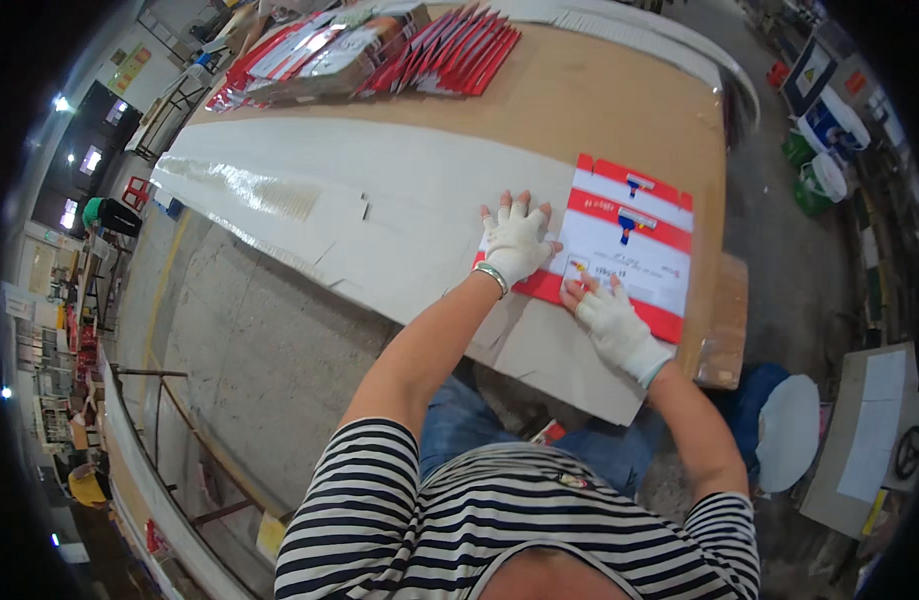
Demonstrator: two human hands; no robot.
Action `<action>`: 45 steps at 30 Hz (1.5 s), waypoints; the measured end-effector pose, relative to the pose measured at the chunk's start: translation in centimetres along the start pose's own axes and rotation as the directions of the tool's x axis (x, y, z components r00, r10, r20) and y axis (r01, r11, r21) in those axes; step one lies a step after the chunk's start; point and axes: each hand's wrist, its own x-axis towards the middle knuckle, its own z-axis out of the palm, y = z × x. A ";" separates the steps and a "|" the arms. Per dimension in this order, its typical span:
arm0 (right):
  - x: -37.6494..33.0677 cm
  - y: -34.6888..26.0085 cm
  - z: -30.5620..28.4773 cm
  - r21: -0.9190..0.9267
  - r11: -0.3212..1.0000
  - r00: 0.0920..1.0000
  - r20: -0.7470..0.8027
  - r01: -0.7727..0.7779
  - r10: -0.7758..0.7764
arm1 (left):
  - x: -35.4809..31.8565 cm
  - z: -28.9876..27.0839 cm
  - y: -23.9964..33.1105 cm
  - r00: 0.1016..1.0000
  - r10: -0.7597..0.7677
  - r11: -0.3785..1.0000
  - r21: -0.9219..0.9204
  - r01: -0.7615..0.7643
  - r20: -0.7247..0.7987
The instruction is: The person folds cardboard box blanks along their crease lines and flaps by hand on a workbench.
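Observation:
A red and white printed cardboard piece [667,268] with small blue tool pictures lies flat at the right end of the work table. My left hand [517,240], in a white glove with bare fingertips and a bracelet at the wrist, rests palm down with its fingers spread over the left red part of the piece. Against the lower white and red area lies my right hand [621,328], gloved the same way, its fingers stretched out. Neither hand grips anything. The palms hide parts of the cardboard beneath them.
Pale cardboard sheets [379,190] cover the near side of the table [589,80]. Piles of red and white folded cartons [459,55] stand at the far left. A taped brown carton [724,330] is beside the right edge. Buckets [819,185] stand on the floor farther right.

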 end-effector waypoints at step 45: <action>47.6 22.9 2.3 0.883 0.259 0.718 0.119 -0.393 0.685 | -11.0 -4.1 -13.6 0.991 0.134 0.985 -0.107 -0.135 -0.018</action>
